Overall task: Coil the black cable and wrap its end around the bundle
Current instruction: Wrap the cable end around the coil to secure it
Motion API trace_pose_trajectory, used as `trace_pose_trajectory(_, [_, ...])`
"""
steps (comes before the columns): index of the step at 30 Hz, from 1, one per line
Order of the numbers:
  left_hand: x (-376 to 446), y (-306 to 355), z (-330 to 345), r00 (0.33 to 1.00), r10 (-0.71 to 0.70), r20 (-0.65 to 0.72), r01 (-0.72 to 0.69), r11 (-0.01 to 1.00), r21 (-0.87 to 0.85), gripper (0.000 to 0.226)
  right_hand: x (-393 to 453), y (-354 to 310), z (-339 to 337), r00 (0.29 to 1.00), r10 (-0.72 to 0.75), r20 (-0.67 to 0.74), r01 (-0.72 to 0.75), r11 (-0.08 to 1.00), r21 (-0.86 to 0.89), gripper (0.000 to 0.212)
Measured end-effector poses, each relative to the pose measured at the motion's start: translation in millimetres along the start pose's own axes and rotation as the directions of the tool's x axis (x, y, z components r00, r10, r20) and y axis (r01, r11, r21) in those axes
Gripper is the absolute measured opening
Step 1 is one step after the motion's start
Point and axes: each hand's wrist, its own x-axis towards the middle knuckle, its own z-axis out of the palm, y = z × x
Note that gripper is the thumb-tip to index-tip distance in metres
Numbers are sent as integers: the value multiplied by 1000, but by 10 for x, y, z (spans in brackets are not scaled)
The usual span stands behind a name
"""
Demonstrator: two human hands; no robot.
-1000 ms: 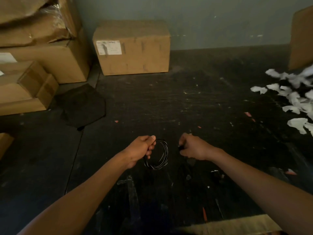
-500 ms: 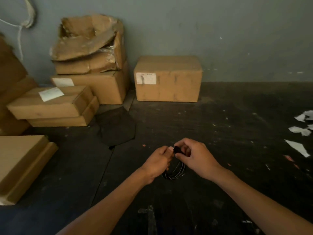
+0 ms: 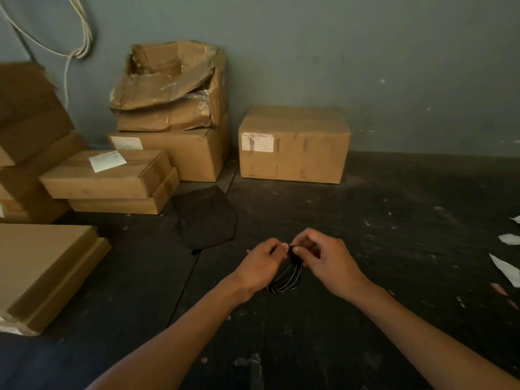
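The black cable [image 3: 287, 280] is a small coil of several loops, held above the dark floor between both hands. My left hand [image 3: 260, 267] grips the coil's left side with its fingers closed round the loops. My right hand [image 3: 326, 263] pinches the cable's thick black end at the top of the coil, thumb and forefinger together. The two hands touch at the top of the bundle. Most of the coil's upper part is hidden behind the fingers.
Cardboard boxes [image 3: 294, 143] stand along the grey wall at the back and are stacked at the left [image 3: 108, 180]. A dark cloth [image 3: 206, 218] lies on the floor ahead of my hands. White paper scraps [image 3: 506, 266] lie at the right.
My hands came together: the right hand moved left onto the coil's top with the cable end. The coil hangs narrower now. The view tilted up, showing more wall and boxes.
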Motion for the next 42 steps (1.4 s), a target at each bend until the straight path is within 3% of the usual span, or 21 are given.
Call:
trace_pose_trajectory(4, [49,-6,-16,997,-81,11,81,980,-181,24,-1,-28,12,996,-84,-13,84,996,19,28])
trace_pose_trajectory(9, [106,-6,-154,976,-209,-53,172,902,-395,25,-43,-56,-21,989,-150,-21,151,987,49,28])
trace_pose_trajectory(14, [95,13,-179,985,-132,-112,97,957,-272,26,-83,-92,14,995,40,95,-61,970,234,8])
trace_pose_trajectory(16, [84,54,-151,987,-84,-135,56,979,-194,27,-64,-129,77,976,193,102,-216,919,330,35])
trace_pose_trajectory(17, [74,73,-139,989,-58,-139,35,986,-164,28,-43,-147,104,958,270,100,-288,879,381,39])
trace_pose_trajectory(20, [37,118,-104,990,13,-137,-25,996,-84,27,25,-173,163,880,459,118,-436,685,584,23])
trace_pose_trajectory(23, [9,154,-79,986,71,-153,-77,997,-30,25,45,-178,174,797,569,202,-526,491,695,27])
trace_pose_trajectory(31, [12,187,-82,982,104,-159,-103,995,10,24,33,-190,138,704,615,356,-616,279,737,19])
trace_pose_trajectory(38, [45,167,-13,981,80,-177,-92,994,-64,28,-14,-155,142,728,578,368,-610,303,732,18])
trace_pose_trajectory(42, [70,107,28,975,43,-220,-67,992,-104,31,-60,-135,184,704,584,404,-641,278,716,19])
